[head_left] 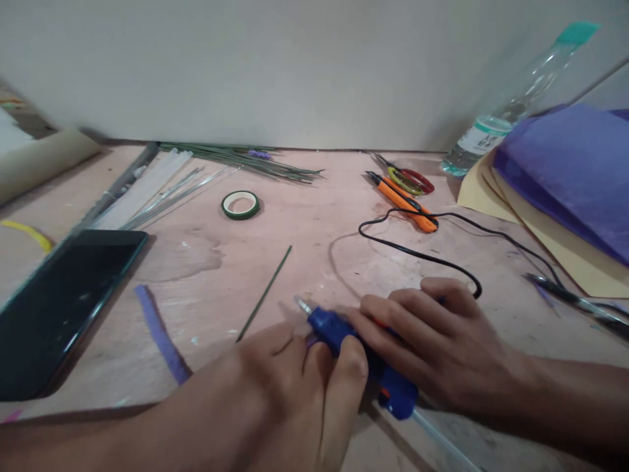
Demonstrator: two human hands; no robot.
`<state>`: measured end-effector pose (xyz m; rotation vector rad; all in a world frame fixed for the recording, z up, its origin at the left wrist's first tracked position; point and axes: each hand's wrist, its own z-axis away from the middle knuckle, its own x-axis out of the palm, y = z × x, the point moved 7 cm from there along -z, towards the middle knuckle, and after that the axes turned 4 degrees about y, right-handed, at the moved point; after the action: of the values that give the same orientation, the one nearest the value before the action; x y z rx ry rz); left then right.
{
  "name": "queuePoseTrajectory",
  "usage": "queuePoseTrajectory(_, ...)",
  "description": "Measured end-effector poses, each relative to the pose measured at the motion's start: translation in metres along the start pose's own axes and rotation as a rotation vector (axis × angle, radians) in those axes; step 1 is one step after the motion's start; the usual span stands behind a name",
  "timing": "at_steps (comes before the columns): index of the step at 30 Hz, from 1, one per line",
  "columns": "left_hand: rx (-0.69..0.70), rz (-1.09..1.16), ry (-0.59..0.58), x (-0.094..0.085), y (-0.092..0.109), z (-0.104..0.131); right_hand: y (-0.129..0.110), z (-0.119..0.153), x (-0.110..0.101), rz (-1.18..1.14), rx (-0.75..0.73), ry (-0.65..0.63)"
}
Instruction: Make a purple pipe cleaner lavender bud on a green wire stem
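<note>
A blue glue gun (334,328) lies slanted over the table, its metal nozzle toward the upper left and a clear glue stick (439,439) coming out of its rear. My right hand (432,334) is wrapped round the gun's body from the right. On the near left side, my left hand (295,393) has its fingers curled in and pressed together by the gun; a bit of purple shows there, but most of what it may pinch is hidden. A thin green stem (265,292) sticks out above the left hand. Left of that hand is a purple strip (160,334).
A phone (73,301) is at the left. Green tape (240,204), wire stems (236,160), an orange cutter (403,202) and scissors (407,181) lie farther back. A black cord (417,252) loops behind my right hand. A bottle (484,137), purple sheets (570,170) and a pen (580,303) are at right.
</note>
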<state>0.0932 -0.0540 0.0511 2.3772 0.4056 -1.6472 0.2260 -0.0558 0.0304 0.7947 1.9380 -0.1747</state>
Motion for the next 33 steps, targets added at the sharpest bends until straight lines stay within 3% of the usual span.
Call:
queuePoseTrajectory(4,-0.039,0.095,0.029,0.002,0.001,0.003,0.007,0.003,0.000,0.024,0.066,-0.010)
queuePoseTrajectory(10,-0.183,0.394,0.109,0.002,-0.033,0.008,0.012,0.004,-0.001,-0.004,0.103,0.001)
queuePoseTrajectory(15,-0.468,0.613,0.272,-0.006,-0.070,0.015,0.017,0.008,0.003,-0.007,0.118,0.006)
queuePoseTrajectory(18,-0.618,0.619,0.438,-0.018,-0.086,0.018,0.023,0.009,0.005,-0.032,0.150,-0.001)
queuePoseTrajectory(23,-0.801,0.751,0.556,-0.021,-0.104,0.026,0.031,0.011,0.009,-0.090,0.206,-0.015)
queuePoseTrajectory(28,-0.821,1.083,0.681,-0.021,-0.113,0.027,0.033,0.012,0.011,-0.118,0.222,-0.023)
queuePoseTrajectory(33,-0.817,1.174,0.615,-0.027,-0.125,0.019,0.036,0.012,0.011,-0.127,0.260,-0.011)
